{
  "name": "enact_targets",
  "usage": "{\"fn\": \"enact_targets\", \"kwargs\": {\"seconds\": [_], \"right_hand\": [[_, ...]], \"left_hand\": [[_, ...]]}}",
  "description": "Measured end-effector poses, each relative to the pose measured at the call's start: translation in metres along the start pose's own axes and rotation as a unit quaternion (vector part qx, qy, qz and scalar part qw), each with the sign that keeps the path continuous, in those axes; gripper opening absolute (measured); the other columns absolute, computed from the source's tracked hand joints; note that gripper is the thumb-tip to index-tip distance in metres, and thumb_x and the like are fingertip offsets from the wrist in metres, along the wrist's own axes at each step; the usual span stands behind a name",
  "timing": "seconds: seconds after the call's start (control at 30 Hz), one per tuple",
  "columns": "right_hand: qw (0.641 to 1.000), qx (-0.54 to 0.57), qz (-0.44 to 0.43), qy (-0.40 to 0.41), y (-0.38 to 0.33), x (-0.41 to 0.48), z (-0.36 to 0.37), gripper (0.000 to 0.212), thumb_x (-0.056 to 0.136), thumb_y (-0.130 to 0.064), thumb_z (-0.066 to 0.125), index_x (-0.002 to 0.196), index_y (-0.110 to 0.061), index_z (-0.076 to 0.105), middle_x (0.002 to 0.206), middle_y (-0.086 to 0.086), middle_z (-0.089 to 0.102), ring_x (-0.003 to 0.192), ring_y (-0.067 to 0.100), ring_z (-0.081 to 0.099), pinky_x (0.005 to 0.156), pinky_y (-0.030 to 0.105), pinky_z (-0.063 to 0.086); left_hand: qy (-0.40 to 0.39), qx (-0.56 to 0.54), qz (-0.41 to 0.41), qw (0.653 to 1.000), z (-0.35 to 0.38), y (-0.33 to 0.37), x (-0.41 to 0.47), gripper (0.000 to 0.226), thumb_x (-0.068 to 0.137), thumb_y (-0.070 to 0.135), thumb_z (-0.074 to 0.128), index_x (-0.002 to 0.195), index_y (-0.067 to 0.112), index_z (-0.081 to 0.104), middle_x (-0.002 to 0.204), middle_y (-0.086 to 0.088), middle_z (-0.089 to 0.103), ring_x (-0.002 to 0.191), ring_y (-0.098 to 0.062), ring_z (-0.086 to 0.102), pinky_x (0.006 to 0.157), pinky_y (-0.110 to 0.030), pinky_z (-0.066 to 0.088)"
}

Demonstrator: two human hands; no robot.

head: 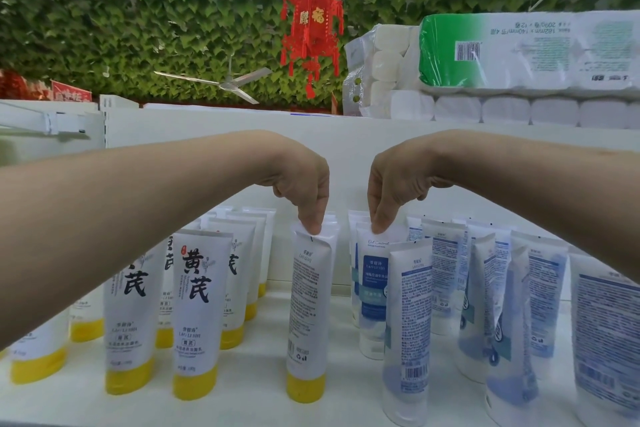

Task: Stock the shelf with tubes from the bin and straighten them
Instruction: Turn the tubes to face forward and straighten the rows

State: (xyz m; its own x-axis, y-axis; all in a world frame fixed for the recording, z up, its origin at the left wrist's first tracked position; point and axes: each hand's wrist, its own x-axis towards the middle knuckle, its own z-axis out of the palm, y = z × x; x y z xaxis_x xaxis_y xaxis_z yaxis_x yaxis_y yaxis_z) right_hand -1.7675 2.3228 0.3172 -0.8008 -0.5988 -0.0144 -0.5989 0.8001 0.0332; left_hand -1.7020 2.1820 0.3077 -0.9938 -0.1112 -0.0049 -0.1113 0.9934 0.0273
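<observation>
Yellow-capped tube (308, 315) ×1: left hand (304, 184) pinches top | blue-label tube (372, 288) ×1: right hand (391, 184) pinches top

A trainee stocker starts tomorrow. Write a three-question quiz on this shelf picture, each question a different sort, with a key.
1. True or false: the left hand pinches the top of a yellow-capped tube.
2. What is stacked at the upper right? A) toilet-roll packs B) cereal boxes C) water bottles
3. Fill in: the oil-control tube pinched by the right hand has a white and ____ label.
Key: 1 true; 2 A; 3 blue.
</observation>
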Motion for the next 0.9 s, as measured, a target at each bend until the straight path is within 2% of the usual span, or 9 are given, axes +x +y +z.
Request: {"fn": "enact_targets", "kwargs": {"seconds": [0.1, 0.2, 0.43, 0.53, 0.6, 0.7, 0.8, 0.9], "right_hand": [[1.000, -0.003, 0.004, -0.005, -0.002, -0.001, 0.000, 0.020, 0.079, -0.030, 0.081, 0.095, -0.020, 0.074, 0.101, -0.004, 0.070, 0.104, 0.019, 0.058, 0.082, 0.034, 0.048], [1.000, -0.003, 0.012, -0.011, -0.003, -0.001, 0.000, 0.031, 0.081, -0.030, 0.079, 0.107, -0.015, 0.073, 0.104, -0.002, 0.069, 0.104, 0.020, 0.057, 0.084, 0.035, 0.047], [1.000, 0.007, 0.019, -0.010, -0.002, -0.006, -0.001, 0.039, 0.081, -0.034, 0.079, 0.113, -0.013, 0.072, 0.104, -0.003, 0.069, 0.105, 0.021, 0.058, 0.086, 0.037, 0.049], [1.000, 0.014, 0.012, 0.012, 0.000, -0.015, -0.008, 0.033, 0.079, -0.038, 0.080, 0.103, -0.016, 0.075, 0.094, -0.006, 0.068, 0.099, 0.018, 0.059, 0.084, 0.035, 0.050], [1.000, 0.017, 0.006, 0.024, 0.001, -0.022, -0.015, 0.023, 0.078, -0.041, 0.079, 0.088, -0.021, 0.077, 0.090, -0.008, 0.066, 0.099, 0.017, 0.059, 0.081, 0.033, 0.050], [0.999, 0.012, 0.006, 0.033, 0.002, -0.033, -0.024, 0.022, 0.076, -0.047, 0.078, 0.076, -0.024, 0.077, 0.089, -0.008, 0.067, 0.101, 0.017, 0.059, 0.076, 0.031, 0.049], [1.000, 0.010, 0.008, 0.025, 0.000, -0.046, -0.026, 0.026, 0.074, -0.050, 0.078, 0.070, -0.024, 0.078, 0.088, -0.008, 0.068, 0.096, 0.014, 0.059, 0.072, 0.030, 0.048], [1.000, 0.004, 0.010, 0.015, -0.003, -0.061, -0.025, 0.030, 0.073, -0.052, 0.078, 0.065, -0.023, 0.078, 0.084, -0.009, 0.069, 0.093, 0.011, 0.059, 0.074, 0.030, 0.049]], "left_hand": [[-0.005, -0.002, -0.004, 1.000, -0.001, -0.001, 0.000, 0.009, 0.080, 0.020, 0.078, 0.077, 0.019, 0.069, 0.095, 0.002, 0.067, 0.115, -0.022, 0.057, 0.107, -0.044, 0.042], [-0.004, -0.003, -0.002, 1.000, -0.001, -0.002, 0.002, 0.009, 0.080, 0.022, 0.078, 0.077, 0.020, 0.070, 0.098, 0.000, 0.069, 0.114, -0.021, 0.058, 0.106, -0.044, 0.043], [0.004, -0.011, -0.006, 1.000, -0.001, -0.006, 0.001, 0.009, 0.078, 0.026, 0.079, 0.081, 0.021, 0.072, 0.105, 0.001, 0.070, 0.113, -0.020, 0.058, 0.105, -0.043, 0.044], [0.024, -0.014, -0.010, 1.000, -0.009, -0.006, -0.005, 0.018, 0.078, 0.037, 0.078, 0.084, 0.021, 0.072, 0.096, 0.004, 0.070, 0.104, -0.017, 0.059, 0.097, -0.039, 0.048], [0.039, -0.018, -0.014, 0.999, -0.016, -0.005, -0.010, 0.023, 0.077, 0.043, 0.077, 0.080, 0.021, 0.072, 0.088, 0.006, 0.068, 0.091, -0.014, 0.057, 0.081, -0.031, 0.048], [0.045, -0.013, -0.028, 0.998, -0.025, -0.002, -0.018, 0.028, 0.078, 0.050, 0.074, 0.073, 0.022, 0.073, 0.077, 0.006, 0.064, 0.076, -0.014, 0.050, 0.063, -0.027, 0.039], [0.036, 0.001, -0.050, 0.998, -0.027, 0.003, -0.026, 0.034, 0.077, 0.054, 0.073, 0.067, 0.022, 0.073, 0.067, 0.007, 0.060, 0.071, -0.016, 0.046, 0.061, -0.025, 0.036], [0.014, 0.019, -0.067, 0.997, -0.024, 0.007, -0.034, 0.037, 0.075, 0.057, 0.073, 0.066, 0.021, 0.075, 0.065, 0.007, 0.059, 0.070, -0.017, 0.045, 0.062, -0.025, 0.037]]}}
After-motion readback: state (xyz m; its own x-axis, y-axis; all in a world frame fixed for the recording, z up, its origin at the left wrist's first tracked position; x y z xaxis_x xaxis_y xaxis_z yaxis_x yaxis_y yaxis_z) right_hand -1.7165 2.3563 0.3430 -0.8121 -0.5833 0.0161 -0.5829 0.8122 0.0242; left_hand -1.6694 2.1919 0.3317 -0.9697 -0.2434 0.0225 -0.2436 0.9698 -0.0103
